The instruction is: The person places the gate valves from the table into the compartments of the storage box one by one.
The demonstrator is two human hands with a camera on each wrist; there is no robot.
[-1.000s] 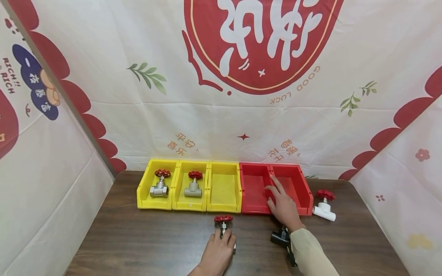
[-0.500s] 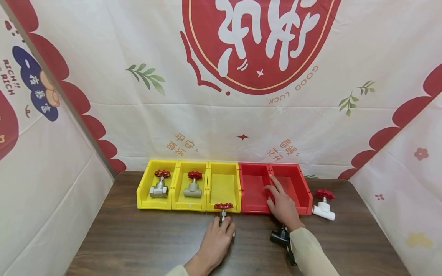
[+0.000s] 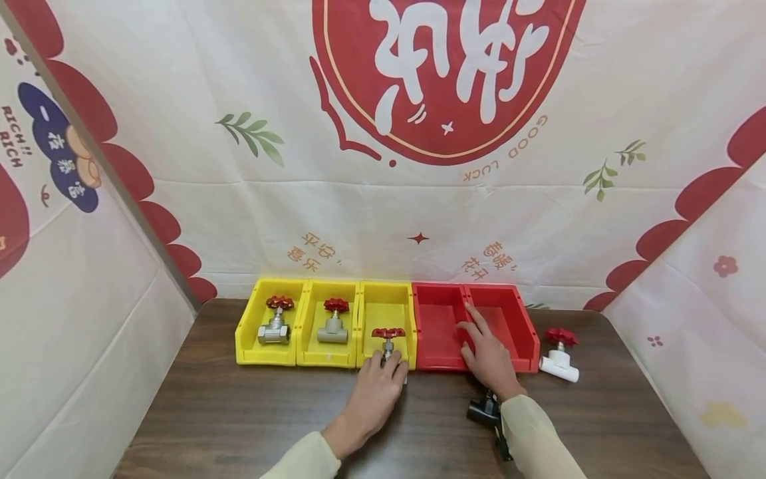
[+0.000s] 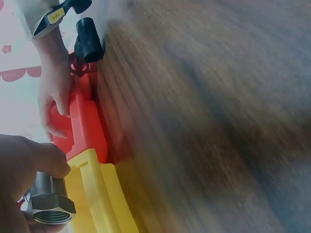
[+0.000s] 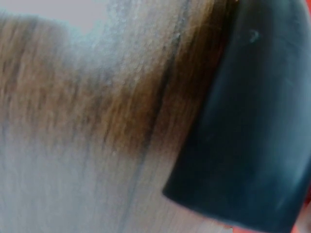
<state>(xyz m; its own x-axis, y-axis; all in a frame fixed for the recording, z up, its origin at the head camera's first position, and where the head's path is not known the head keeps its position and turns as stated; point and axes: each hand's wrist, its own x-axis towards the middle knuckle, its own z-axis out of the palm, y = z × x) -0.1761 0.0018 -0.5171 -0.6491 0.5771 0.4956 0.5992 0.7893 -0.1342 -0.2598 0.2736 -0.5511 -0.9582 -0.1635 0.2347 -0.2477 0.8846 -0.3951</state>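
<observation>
Both arms reach forward, converging slightly, each sleeve ending near the wrist. The left hand is back-up, its fingers bent in a grip. The right hand, farther forward and well apart from the left, is also back-up, fingers spread, one stretched nearly straight, others loosely bent.

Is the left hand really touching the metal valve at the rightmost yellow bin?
Touching. The left wrist view shows it: the left hand grips the metal valve, its thumb lying directly against the valve's body.
</observation>
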